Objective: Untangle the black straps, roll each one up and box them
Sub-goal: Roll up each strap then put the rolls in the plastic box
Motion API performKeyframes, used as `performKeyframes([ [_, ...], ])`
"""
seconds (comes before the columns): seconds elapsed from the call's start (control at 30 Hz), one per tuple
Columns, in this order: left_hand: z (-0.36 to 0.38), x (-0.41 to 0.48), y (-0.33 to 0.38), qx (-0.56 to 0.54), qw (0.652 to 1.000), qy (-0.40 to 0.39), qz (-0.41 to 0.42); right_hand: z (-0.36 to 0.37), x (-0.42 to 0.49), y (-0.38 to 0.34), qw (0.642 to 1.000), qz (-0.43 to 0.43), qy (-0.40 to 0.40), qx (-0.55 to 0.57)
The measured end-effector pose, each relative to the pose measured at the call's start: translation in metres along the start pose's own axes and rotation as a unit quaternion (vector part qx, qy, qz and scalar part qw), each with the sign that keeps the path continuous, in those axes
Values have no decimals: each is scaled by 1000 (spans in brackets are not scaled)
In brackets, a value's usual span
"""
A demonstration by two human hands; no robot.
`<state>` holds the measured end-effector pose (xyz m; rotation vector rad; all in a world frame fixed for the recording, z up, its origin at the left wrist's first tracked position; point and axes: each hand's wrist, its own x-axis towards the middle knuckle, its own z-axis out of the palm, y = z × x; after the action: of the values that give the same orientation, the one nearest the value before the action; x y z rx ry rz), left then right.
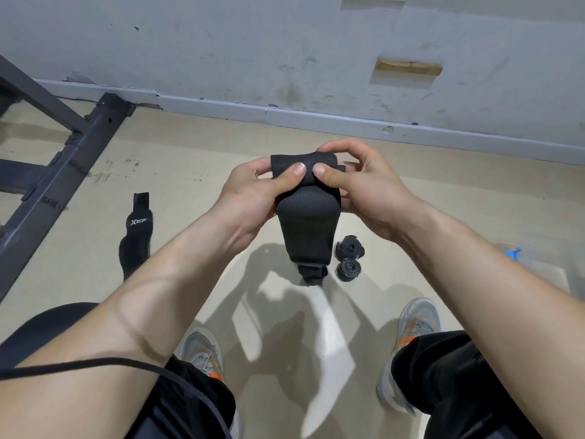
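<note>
Forearms reach forward above my knees. My left grip (250, 188) and right grip (364, 185) both pinch the folded top of one black strap (305, 213), thumbs side by side. Its tail hangs down, possibly touching the floor (190, 147). Two rolled straps (349, 248) lie just beside it. An unrolled strap (136, 236) lies left, near a metal frame (63, 172).

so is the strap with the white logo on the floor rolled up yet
Not yet, it is unrolled: the logo strap lies stretched out lengthwise on the floor, with no coil showing.
</note>
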<state>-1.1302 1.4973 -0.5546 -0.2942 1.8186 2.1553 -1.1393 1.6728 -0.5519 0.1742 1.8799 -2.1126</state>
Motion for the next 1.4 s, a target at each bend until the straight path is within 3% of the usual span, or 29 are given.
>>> performKeyframes([
  [0.2,-4,2,-5,76,996,20,51,-4,0,-6,993,53,-79,-63],
  [0.37,-3,1,-1,138,986,3,94,-2,-1,-7,996,48,-48,-56],
  [0.63,-4,-2,3,20,993,-94,-76,0,-1,2,1000,24,12,7],
  [0.87,0,-6,11,-41,990,-93,-95,3,-2,3,995,-69,35,-64],
  [1.0,-1,-5,11,-33,994,-66,-77,5,-2,6,987,-98,46,-115],
  [1.3,-4,-4,17,-23,997,-74,-23,4,-6,2,997,-58,-40,-38],
  [1.4,-6,-3,17,37,998,-47,13,6,-8,-1,998,-44,-43,-33],
])
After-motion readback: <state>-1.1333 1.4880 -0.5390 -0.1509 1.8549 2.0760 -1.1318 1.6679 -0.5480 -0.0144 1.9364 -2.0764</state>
